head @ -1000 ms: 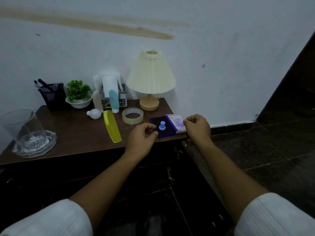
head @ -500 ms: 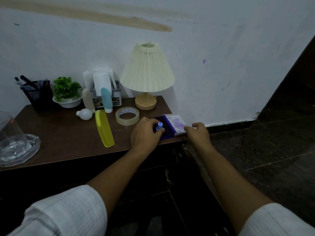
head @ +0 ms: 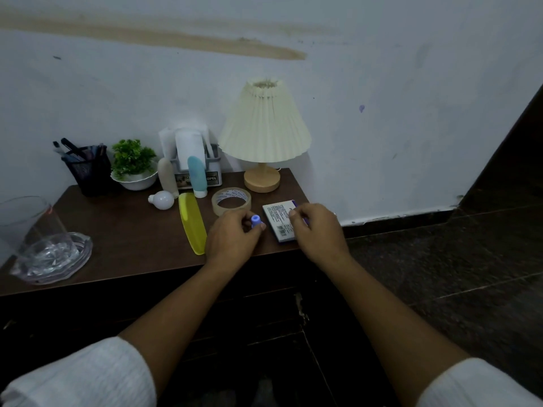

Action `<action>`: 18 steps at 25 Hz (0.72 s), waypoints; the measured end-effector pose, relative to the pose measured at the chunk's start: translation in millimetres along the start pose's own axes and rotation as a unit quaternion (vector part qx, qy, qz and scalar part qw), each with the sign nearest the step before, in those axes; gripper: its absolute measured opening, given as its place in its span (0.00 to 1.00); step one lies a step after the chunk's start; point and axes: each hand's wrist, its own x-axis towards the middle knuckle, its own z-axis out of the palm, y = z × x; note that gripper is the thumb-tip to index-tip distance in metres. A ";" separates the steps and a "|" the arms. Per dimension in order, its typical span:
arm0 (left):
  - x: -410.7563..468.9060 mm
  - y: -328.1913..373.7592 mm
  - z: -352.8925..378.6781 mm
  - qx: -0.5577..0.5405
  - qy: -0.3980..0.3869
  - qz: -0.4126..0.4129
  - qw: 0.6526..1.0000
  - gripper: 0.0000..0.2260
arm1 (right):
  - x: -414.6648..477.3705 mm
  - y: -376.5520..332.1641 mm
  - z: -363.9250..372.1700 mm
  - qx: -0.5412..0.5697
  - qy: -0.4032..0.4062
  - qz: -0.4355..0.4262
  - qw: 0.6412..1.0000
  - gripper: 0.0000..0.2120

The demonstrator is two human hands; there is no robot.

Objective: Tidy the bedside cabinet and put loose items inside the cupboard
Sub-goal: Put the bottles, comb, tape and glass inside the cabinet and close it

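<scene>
Looks down on a dark wooden bedside cabinet point(head: 123, 230) set against a pale wall. Wears white ribbed sleeves point(head: 88, 374), forearms bare.

Pinches a small blue knobbed piece point(head: 255, 221) (a stamp, by the look of it) between the thumb and curled fingertips of the left hand point(head: 232, 239). Holds it low over the cabinet top, between the tape roll point(head: 231, 201) and the pad case point(head: 277, 221); cannot tell whether it clears the wood or rests on it.

Grasps with the right hand point(head: 318, 230) the right edge of that flat pad case, thumb on the lid, fingers curled round the side. Has the case lying closed near the front right corner of the top, white printed label upward, a strip of blue showing at its edge, just beside the blue piece.

Faces along the back, left to right:
- a black mesh pen holder point(head: 88, 171)
- a green plant point(head: 132, 157) in a white bowl
- a grey organiser point(head: 202, 179) with a pale tube point(head: 168, 179) and a blue tube point(head: 197, 177) upright before it
- a lamp point(head: 264, 121) with a pleated cream shade on a round wooden base

Finds nearer the middle a white light bulb point(head: 161, 199) on its side and a long yellow comb-like piece point(head: 192, 224) reaching toward the front edge. Finds at far left a clear glass jug point(head: 26, 221) with a glass dish point(head: 58, 259) at its foot.

Shows below only a dark cupboard front point(head: 264, 333), its detail lost in shadow.
</scene>
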 end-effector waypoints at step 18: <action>-64.5 -5.5 -22.2 0.004 -0.064 0.009 0.998 0.08 | -69.2 -22.1 -3.7 -0.154 -0.094 0.037 0.983 0.29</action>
